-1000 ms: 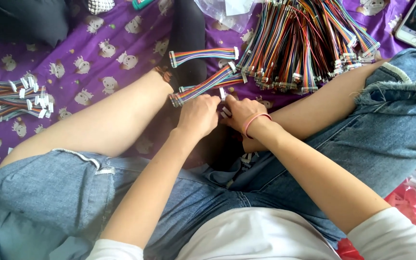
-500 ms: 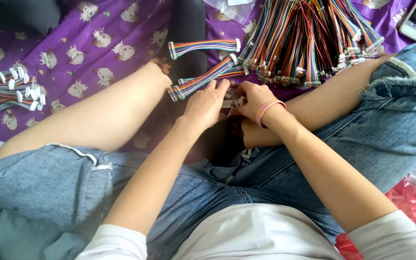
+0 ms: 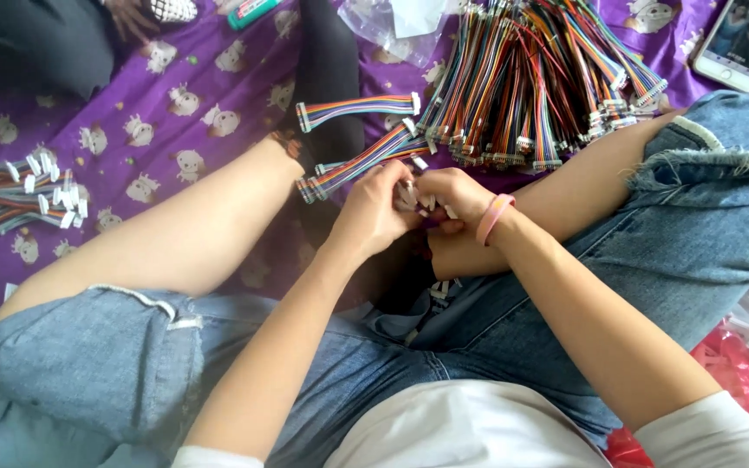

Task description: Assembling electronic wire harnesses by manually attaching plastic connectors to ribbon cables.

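My left hand (image 3: 373, 212) and my right hand (image 3: 449, 196) meet above my crossed legs, fingers closed around small white connectors (image 3: 409, 195). A rainbow ribbon cable (image 3: 353, 166) runs from my fingers out to the left. A pink band (image 3: 493, 217) circles my right wrist. A second short ribbon cable (image 3: 357, 108) lies just beyond on a dark strip. A big heap of multicoloured ribbon cables (image 3: 530, 78) lies right behind my hands.
A purple cloth with animal prints (image 3: 175, 95) covers the floor. Another small pile of cables (image 3: 23, 191) lies at the left. A phone (image 3: 743, 39) rests at the top right, clear plastic bags (image 3: 392, 22) at the top, and red plastic (image 3: 721, 373) at the lower right.
The view has shifted a little. My hands stay together at the connectors, fingers working slightly; the ribbon cable remains in them.
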